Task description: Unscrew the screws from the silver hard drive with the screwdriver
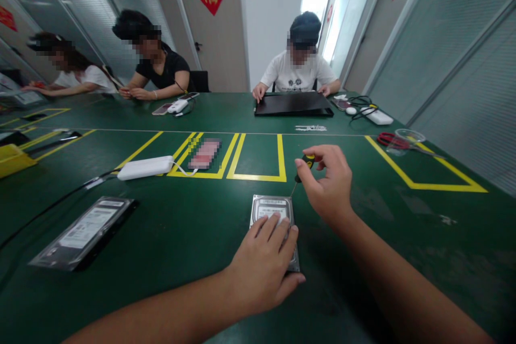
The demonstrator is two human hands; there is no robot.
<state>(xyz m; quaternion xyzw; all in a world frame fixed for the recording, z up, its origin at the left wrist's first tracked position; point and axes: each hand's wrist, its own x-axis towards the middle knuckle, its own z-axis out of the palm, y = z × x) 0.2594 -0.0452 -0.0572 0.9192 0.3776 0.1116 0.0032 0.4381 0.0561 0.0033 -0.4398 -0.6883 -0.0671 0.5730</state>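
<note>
A silver hard drive (272,201) lies flat on the green table in front of me, its label partly covered. My left hand (268,258) rests on top of it with fingers stretched out, the thumb by its near right corner. In my right hand (328,183) is a screwdriver (305,166) with a black and yellow handle, pinched between thumb and fingers. The screwdriver tilts, and its thin tip points down at the far right corner of the drive. Whether the tip sits in a screw is too small to tell.
To the left lies another hard drive (86,228) in a clear bag. Beyond it are a white power bank (145,167) with cables and a phone (205,154). Red scissors (393,141) lie by a clear plastic lid at right. Across the table, a person handles a black panel (293,105).
</note>
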